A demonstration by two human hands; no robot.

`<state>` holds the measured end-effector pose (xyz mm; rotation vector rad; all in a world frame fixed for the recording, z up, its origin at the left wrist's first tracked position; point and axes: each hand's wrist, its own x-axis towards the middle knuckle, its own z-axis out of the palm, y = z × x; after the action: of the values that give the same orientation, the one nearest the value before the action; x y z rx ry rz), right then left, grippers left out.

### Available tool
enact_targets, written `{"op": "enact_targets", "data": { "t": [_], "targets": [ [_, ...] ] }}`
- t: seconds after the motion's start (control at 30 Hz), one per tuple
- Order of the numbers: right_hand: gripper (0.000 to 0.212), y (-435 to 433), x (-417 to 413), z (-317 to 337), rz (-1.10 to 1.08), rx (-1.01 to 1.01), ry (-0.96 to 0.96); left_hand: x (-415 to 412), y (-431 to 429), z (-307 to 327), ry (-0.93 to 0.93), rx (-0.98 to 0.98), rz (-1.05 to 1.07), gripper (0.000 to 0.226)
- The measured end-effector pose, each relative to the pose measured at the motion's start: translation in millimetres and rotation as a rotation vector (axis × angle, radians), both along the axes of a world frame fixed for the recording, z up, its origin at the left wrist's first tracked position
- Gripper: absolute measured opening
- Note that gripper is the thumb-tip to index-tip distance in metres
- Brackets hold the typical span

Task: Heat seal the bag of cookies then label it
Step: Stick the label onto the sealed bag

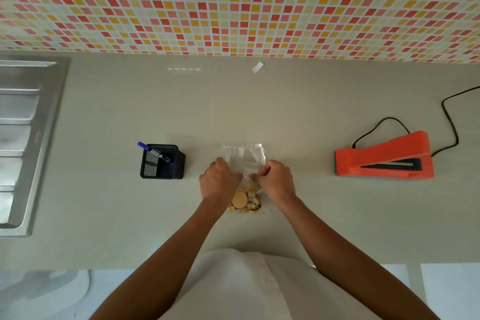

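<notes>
Hands (219, 179) (276, 180) over bag (244, 156), label (247, 176) half-hidden

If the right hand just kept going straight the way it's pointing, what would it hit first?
The right hand points forward and slightly left, so probably the empty top of the cookie bag it touches; beyond that, only countertop.

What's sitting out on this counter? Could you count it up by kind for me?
Bag of cookies: 1
Orange heat sealer: 1
Black pen holder: 1
Blue marker: 1
White paper slip: 1
Total: 5
</notes>
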<state>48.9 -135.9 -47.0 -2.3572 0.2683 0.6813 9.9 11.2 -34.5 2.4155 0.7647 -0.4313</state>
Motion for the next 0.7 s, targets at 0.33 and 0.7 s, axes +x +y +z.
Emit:
{"op": "enact_targets", "data": {
  "t": [0.33, 0.7],
  "targets": [
    [0.028, -14.4, -13.5, 8.2, -0.037, 0.03, -0.064, -8.3, 0.9, 7.0, -0.08, -0.113, 0.088, 0.05],
    [0.024, -30.9, -26.2, -1.6, -0.134, 0.161, 0.037, -10.9, 19.5, -7.2, -0.067, -0.385, 0.265, 0.028]
  ]
}}
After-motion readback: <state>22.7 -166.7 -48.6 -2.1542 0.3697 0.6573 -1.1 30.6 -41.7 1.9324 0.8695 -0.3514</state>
